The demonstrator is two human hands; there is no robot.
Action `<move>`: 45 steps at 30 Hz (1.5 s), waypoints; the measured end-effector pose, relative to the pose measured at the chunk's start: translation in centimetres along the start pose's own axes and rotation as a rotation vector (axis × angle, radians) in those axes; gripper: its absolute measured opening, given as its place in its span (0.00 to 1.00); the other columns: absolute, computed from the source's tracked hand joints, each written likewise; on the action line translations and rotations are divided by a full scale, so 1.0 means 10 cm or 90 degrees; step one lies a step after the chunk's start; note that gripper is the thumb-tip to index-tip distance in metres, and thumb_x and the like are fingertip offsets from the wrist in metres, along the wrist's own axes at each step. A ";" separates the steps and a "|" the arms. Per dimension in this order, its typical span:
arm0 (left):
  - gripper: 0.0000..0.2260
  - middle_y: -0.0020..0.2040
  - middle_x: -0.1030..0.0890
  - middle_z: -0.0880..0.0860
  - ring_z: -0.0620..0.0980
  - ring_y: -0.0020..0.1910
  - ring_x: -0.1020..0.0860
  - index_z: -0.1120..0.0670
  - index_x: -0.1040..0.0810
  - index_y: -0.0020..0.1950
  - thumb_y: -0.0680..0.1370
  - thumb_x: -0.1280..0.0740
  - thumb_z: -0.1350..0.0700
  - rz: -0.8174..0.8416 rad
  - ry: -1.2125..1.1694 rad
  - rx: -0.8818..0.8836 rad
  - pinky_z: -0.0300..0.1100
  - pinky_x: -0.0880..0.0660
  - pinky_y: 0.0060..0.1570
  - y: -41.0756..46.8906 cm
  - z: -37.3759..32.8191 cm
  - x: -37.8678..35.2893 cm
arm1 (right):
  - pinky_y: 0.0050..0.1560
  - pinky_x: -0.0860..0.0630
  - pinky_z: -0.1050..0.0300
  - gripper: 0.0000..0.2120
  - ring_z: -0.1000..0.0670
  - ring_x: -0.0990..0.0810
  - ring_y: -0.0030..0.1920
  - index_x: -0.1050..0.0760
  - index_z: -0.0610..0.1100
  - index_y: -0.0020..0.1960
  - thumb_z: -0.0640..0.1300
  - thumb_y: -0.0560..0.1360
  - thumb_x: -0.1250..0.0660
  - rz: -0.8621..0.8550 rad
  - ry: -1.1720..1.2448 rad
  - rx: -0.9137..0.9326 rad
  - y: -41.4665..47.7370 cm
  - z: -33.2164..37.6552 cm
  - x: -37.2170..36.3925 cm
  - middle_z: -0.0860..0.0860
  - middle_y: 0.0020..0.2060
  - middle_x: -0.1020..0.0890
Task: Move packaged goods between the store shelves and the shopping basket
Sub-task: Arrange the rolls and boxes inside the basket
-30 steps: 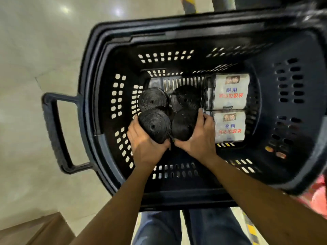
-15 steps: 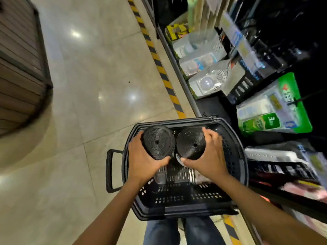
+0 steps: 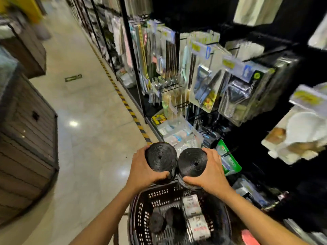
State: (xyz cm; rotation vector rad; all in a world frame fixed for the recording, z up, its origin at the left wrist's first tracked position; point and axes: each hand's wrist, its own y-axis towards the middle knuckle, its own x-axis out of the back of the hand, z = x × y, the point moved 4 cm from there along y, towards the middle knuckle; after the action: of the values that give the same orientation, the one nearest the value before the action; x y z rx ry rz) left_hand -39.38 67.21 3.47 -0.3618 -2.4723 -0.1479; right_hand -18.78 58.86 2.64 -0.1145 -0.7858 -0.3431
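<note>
Two black rolls (image 3: 160, 157), down in the shopping basket (image 3: 141, 214) a second ago, now sit lifted above its twelve-o'clock rim, one clamped in the left hand (image 3: 141, 171), one in the right hand (image 3: 211, 172). With the store shelves (image 3: 134, 64) at two o'clock, restocking looks imminent.

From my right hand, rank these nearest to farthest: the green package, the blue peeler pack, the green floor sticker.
1. Green package, on the shelf just beside the right hand.
2. Blue peeler pack, hanging higher on the rack.
3. Green floor sticker, far down the aisle, left.
</note>
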 end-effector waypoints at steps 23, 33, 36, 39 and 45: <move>0.47 0.68 0.34 0.50 0.50 0.68 0.35 0.51 0.39 0.73 0.61 0.20 0.44 0.413 0.004 -0.394 0.46 0.36 0.68 -1.29 -1.88 -1.11 | 0.68 0.39 0.52 0.53 0.47 0.41 0.70 0.42 0.43 0.73 0.57 0.57 0.20 -0.404 -0.085 -0.343 -2.74 -0.23 1.76 0.48 0.68 0.37; 0.48 0.70 0.35 0.49 0.50 0.70 0.36 0.52 0.41 0.75 0.61 0.21 0.42 0.484 0.031 -0.439 0.45 0.37 0.69 -2.07 -2.63 -2.02 | 0.67 0.37 0.52 0.52 0.48 0.42 0.70 0.44 0.44 0.73 0.59 0.58 0.22 -0.442 -0.047 -0.410 -3.58 -1.00 2.47 0.49 0.69 0.39; 0.48 0.71 0.35 0.49 0.50 0.70 0.36 0.52 0.41 0.75 0.61 0.21 0.42 0.479 0.034 -0.430 0.45 0.37 0.69 -2.14 -2.80 -2.23 | 0.68 0.38 0.53 0.52 0.48 0.42 0.71 0.44 0.44 0.74 0.59 0.59 0.22 -0.446 -0.048 -0.414 -3.67 -1.18 2.63 0.49 0.69 0.39; 0.49 0.71 0.34 0.50 0.51 0.70 0.35 0.53 0.41 0.75 0.61 0.21 0.43 0.469 0.028 -0.412 0.46 0.36 0.69 -2.13 -2.96 -2.46 | 0.68 0.39 0.52 0.52 0.47 0.42 0.71 0.44 0.43 0.74 0.59 0.59 0.22 -0.443 -0.037 -0.425 -3.67 -1.39 2.77 0.48 0.70 0.40; 0.48 0.69 0.31 0.52 0.52 0.68 0.32 0.54 0.38 0.73 0.59 0.19 0.44 0.445 0.038 -0.358 0.45 0.35 0.66 -1.78 -3.22 -2.99 | 0.67 0.37 0.54 0.52 0.47 0.40 0.70 0.42 0.42 0.73 0.59 0.58 0.21 -0.457 -0.035 -0.448 -3.35 -1.83 3.06 0.48 0.68 0.37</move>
State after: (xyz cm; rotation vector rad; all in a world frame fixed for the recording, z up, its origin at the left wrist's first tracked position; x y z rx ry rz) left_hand -3.29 37.42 10.72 -1.3974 -2.0629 -0.5418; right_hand 2.01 15.32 10.57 -0.5068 -0.7113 -1.2989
